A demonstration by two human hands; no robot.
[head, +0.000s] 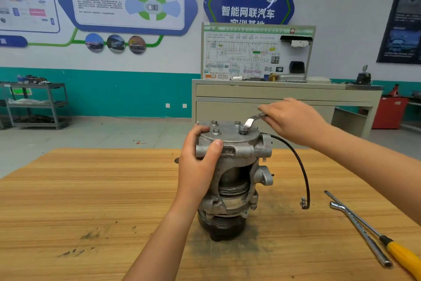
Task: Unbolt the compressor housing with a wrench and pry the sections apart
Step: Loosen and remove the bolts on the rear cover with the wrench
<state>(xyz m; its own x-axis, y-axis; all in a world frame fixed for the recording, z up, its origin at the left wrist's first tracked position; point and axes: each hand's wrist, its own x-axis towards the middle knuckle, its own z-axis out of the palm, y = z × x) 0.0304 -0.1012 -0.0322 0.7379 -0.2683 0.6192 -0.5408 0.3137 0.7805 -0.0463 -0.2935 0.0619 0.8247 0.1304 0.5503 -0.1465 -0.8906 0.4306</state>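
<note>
Curled round the compressor near its top, the left hand holds it upright, pulley down, on the wooden table; a yellow-handled screwdriver and a steel bar lie side by side at the table's right; the right hand grips the wrench handle, its head seated on a top bolt.

**A:** What's on the desk?

**B:** I see the compressor standing upright, midway between the left and right edges. My left hand grips its upper section. My right hand holds the wrench, whose end sits over a bolt on top.

**A:** Anything else?

**B:** A black cable arcs off the compressor's right side. Towards the near right corner a yellow-handled screwdriver lies beside a steel bar.
</note>
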